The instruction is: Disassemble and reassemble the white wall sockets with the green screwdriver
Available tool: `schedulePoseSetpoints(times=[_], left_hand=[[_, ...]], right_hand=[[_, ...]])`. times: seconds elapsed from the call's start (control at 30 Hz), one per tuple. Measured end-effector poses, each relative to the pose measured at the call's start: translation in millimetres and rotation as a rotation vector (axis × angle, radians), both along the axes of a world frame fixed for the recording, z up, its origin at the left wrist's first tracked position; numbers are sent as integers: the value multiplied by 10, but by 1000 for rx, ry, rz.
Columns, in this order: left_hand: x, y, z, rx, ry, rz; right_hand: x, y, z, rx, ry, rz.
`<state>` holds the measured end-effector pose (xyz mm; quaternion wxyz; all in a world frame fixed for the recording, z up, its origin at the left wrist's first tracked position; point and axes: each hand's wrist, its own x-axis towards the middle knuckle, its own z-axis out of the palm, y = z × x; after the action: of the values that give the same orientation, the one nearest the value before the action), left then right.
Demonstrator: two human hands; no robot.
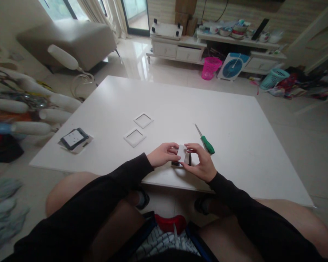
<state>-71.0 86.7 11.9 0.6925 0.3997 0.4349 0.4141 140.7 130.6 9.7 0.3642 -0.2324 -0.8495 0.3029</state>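
A small white rectangular plate (182, 153), perhaps a switch cover, stands tilted between my two hands. My left hand (164, 154) pinches its left side between thumb and fingers. On the other side, the fingertips of my right hand (203, 162) close on the plate's right edge. Just beneath it, partly hidden by my fingers, is a dark-edged switch or socket body (177, 163) near the table's front edge. A screwdriver with a green handle (207, 144) lies beyond my right hand, its shaft pointing away to the left.
Two square white frames (140, 141) lie on the white table (229, 112), left of my hands. At its left end rests a stack topped by a white socket panel (73, 138). Beyond the table stand a pink basket (210, 68), a blue fan (232, 67) and a grey ottoman (68, 40).
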Motion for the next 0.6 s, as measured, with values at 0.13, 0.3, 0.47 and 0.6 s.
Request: schedulePoseSetpoints(times=[0.13, 0.3, 0.47, 0.6], left_hand=[[12, 3, -58, -9, 48, 38], [-102, 43, -57, 36, 235, 1], [-210, 21, -52, 349, 667, -28], [-181, -10, -124, 558, 829, -102]], right_hand=[[14, 13, -21, 67, -46, 14], [47, 74, -97, 110, -143, -7], [28, 134, -160, 101, -236, 34], [-11, 152, -202, 103, -313, 46]])
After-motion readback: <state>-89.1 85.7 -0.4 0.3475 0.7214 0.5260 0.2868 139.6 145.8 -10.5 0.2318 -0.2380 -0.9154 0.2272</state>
